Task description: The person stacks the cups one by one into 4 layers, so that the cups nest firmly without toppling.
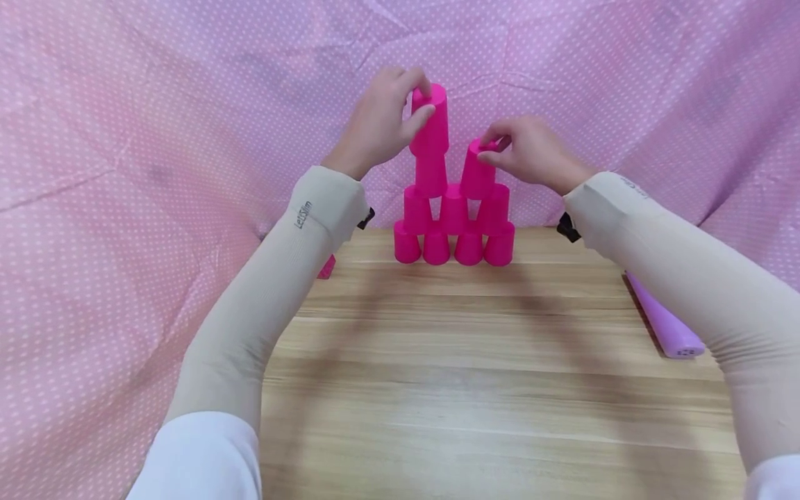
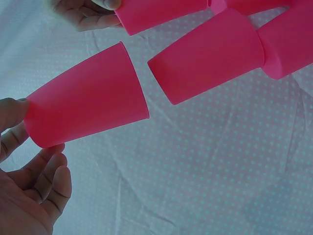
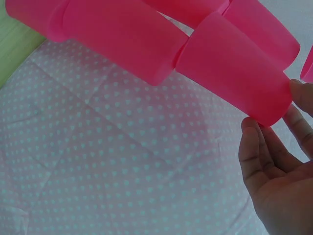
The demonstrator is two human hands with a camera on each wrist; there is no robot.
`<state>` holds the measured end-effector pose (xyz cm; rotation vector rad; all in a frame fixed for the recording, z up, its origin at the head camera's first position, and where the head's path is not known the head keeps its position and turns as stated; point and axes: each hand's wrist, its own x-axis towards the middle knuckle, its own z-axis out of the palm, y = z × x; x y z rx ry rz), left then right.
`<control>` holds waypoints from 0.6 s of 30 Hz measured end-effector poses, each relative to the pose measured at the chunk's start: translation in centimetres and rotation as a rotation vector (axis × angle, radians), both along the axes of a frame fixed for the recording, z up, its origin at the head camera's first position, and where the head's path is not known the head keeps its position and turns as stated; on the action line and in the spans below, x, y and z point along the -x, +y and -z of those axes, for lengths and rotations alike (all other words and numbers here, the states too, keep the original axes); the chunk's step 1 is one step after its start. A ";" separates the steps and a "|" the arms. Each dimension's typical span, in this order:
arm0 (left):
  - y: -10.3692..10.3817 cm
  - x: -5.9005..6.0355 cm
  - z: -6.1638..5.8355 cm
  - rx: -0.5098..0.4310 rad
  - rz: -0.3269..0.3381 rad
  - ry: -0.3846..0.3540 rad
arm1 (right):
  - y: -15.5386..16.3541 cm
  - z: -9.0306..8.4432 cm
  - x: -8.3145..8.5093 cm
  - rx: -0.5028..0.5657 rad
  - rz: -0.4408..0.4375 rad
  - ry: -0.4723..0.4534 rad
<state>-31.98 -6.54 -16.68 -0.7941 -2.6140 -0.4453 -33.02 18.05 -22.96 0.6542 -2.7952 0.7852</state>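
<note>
Bright pink cups stand upside down in a stepped stack at the table's back, with several bottom cups point(image 1: 436, 250) and a row of three point(image 1: 454, 212) above them. On that row sit two more, a left cup point(image 1: 431, 175) and a right cup point(image 1: 478, 175). My left hand point(image 1: 382, 119) pinches a pink cup point(image 2: 88, 100) by its closed end; the left wrist view shows a gap between its rim and the left cup below. With thumb and fingers, my right hand point(image 1: 530, 148) grips the top of the right cup, which rests on the row beneath.
A purple tapered cylinder point(image 1: 669, 319) lies on the wooden table point(image 1: 450, 389) at the right, partly under my right forearm. Part of a small pink object point(image 1: 326, 268) shows beside my left forearm. Pink dotted cloth point(image 1: 187, 83) hangs behind the stack and along the sides.
</note>
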 end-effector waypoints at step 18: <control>2.5 3.1 -0.9 -0.069 -0.031 -0.167 | -1.2 -0.6 1.0 0.015 0.029 -0.167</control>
